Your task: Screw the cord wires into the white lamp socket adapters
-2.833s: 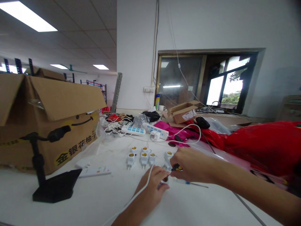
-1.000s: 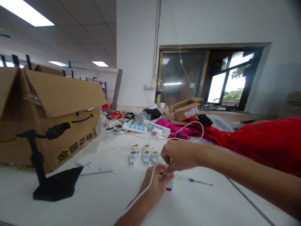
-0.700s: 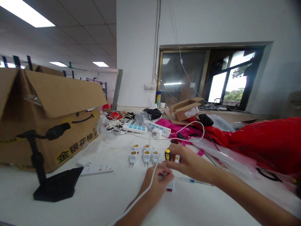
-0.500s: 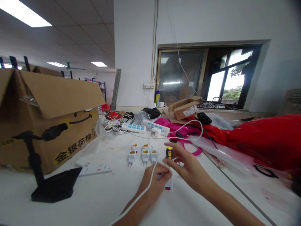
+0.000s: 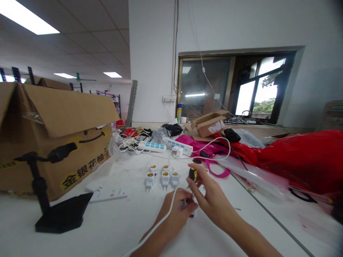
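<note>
Just left of the hands, white lamp-socket adapters (image 5: 160, 179) stand grouped; the left hand (image 5: 174, 215) curls around a white plug adapter (image 5: 193, 213), and the right hand (image 5: 211, 201) pinches a yellow-handled screwdriver (image 5: 192, 174) upright above it.

Left hand (image 5: 174, 214) curled low; right hand (image 5: 211, 201) just beside it, raised, fingers pinched together
</note>
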The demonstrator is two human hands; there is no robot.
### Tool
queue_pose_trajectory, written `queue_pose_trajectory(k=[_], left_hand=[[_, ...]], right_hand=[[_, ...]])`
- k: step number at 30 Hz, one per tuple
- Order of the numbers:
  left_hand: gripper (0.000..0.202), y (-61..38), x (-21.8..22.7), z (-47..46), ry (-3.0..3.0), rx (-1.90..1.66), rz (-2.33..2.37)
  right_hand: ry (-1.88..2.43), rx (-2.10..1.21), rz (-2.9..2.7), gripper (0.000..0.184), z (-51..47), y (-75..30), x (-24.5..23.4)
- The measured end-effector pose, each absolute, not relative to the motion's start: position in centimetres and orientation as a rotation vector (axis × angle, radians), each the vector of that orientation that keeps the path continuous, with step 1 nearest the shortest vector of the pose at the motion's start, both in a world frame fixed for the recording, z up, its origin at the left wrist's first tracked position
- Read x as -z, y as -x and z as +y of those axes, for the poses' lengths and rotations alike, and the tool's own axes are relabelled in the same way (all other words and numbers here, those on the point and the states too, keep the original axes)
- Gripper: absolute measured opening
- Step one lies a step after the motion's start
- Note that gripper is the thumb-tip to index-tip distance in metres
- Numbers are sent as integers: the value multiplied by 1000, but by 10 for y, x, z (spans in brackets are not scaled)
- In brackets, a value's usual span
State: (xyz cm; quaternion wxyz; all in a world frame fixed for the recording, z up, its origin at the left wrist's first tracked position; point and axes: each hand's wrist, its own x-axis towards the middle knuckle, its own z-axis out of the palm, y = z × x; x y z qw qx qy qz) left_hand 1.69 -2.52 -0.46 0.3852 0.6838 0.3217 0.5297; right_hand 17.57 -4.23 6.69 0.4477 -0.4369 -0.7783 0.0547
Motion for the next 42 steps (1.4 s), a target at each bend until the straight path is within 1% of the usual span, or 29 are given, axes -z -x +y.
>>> queue_pose_trajectory(k=[6, 10, 15, 19, 20, 24, 28, 35, 37, 40, 42], left_hand=[[9, -17, 3, -26, -1781, -1342, 819], [8, -17, 4, -25, -1782, -1367, 802], [9, -18, 8, -24, -1745, -1381, 801], [12, -19, 10, -24, -1722, -1370, 808], [13, -19, 9, -24, -1716, -1366, 807], [14, -18, 6, -27, -1704, -1359, 804], [14, -17, 5, -27, -1706, -1355, 811], [8, -16, 8, -24, -1737, -1341, 868], [15, -15, 10, -23, -1742, -1323, 908], [37, -12, 13, -23, -1731, -1299, 991], [45, -12, 14, -23, -1724, -1282, 1026]], right_hand=[[1024, -27, -1980, 31, -41, -178, -68], [1027, 0, -1979, 33, -39, -177, -70], [1032, -4, -1932, 44, -38, -179, -68], [1028, -4, -1930, 32, -39, -182, -68], [1030, -2, -1929, 31, -40, -183, -69], [1035, 13, -1918, 39, -38, -184, -71], [1011, 2, -1906, 35, -36, -181, -70], [1029, -74, -1940, 37, -43, -183, -73], [1038, -89, -1942, 35, -45, -185, -75], [1044, -100, -1938, 36, -44, -186, -77], [1038, -95, -1928, 38, -42, -187, -76]])
